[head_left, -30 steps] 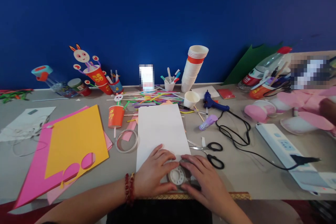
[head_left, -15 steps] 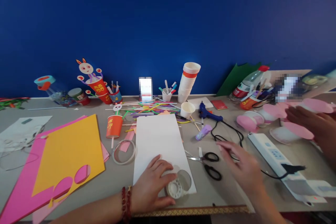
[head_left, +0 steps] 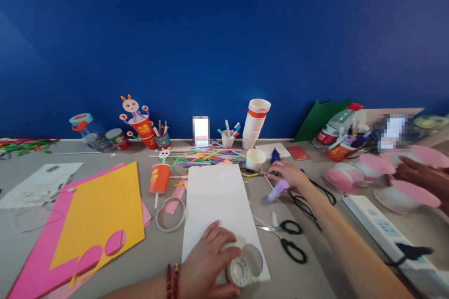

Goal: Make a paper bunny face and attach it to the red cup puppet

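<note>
My left hand [head_left: 217, 257] lies over the lower part of a white sheet of paper [head_left: 217, 205]. Its thumb and index finger close around the rim of a small round white case [head_left: 239, 272] with a clear round lid beside it. Over the blue glue gun [head_left: 275, 154] reaches my right hand [head_left: 290, 175], fingers loosely stretched to the left, covering most of the gun. A purple glue stick [head_left: 278, 191] lies just below those fingers. Black-handled scissors [head_left: 285, 233] rest to the right of the paper.
Yellow card [head_left: 105, 205] and pink card lie at left, near a tape roll [head_left: 170, 215] and red cup [head_left: 160, 178]. Coloured straws [head_left: 206, 153] and stacked paper cups [head_left: 256, 124] stand behind. At right are a power strip [head_left: 379, 224] and another person's hand [head_left: 428, 177].
My right hand has moved forward and left, from beside the scissors to over the glue gun. The left hand stays at the round case. The view has shifted slightly.
</note>
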The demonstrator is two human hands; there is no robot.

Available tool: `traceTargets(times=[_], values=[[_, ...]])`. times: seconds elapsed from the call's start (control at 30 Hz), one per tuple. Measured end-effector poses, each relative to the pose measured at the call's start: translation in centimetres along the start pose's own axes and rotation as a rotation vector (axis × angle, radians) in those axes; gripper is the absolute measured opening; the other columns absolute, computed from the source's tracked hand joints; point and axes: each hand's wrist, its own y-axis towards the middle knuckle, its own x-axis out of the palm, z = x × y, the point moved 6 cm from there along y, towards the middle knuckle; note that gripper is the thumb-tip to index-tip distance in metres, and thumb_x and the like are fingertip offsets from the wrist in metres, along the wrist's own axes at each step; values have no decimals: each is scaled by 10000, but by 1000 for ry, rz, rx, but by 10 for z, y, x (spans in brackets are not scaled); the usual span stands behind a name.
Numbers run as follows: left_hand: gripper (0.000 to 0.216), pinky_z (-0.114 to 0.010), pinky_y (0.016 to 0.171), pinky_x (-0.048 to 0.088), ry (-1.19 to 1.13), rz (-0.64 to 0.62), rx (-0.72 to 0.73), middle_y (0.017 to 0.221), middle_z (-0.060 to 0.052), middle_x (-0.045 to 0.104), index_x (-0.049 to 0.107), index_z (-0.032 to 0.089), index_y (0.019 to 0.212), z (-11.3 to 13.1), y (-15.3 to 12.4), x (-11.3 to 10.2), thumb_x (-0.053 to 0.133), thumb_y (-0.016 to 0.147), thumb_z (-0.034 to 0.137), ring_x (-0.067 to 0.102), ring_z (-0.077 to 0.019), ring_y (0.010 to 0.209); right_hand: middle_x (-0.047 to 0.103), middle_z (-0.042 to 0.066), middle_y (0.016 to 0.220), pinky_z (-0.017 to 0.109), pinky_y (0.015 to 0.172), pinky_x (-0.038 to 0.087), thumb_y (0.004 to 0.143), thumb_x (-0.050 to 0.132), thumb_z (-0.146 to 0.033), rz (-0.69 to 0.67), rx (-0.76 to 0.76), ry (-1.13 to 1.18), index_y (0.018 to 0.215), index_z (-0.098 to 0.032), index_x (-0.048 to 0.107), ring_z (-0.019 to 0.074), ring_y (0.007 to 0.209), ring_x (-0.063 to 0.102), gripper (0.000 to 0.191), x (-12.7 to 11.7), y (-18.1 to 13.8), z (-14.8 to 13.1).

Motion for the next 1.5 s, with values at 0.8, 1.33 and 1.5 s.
traceTargets(times=[0.8, 1.33, 1.5], values=[[709, -564, 1183, 208, -24, 9, 14, 1275, -120, 572, 401, 208, 1374, 9, 1, -9, 627, 807, 568, 513, -280, 1203, 689, 34, 703, 233, 547, 529, 830, 734, -362, 875, 185, 615, 922, -173, 724, 135, 580, 624, 211, -111, -110, -87], [400, -332, 639, 483, 260, -80, -162, 781, -87, 680, 590, 163, 878, 16, 41, -47, 380, 988, 485, 639, -238, 709, 553, -19, 545, 213, 461, 414, 913, 612, -441, 309, 220, 1204, 796, -183, 661, 111, 465, 502, 288, 23, -114, -186], [581, -256, 527, 362, -20, -160, -90, 689, -33, 635, 575, 189, 861, 40, 38, -51, 179, 986, 594, 564, -167, 571, 522, -17, 555, 228, 474, 373, 961, 540, -389, 352, 109, 1086, 758, -213, 685, 118, 482, 471, 306, 15, -128, -204]])
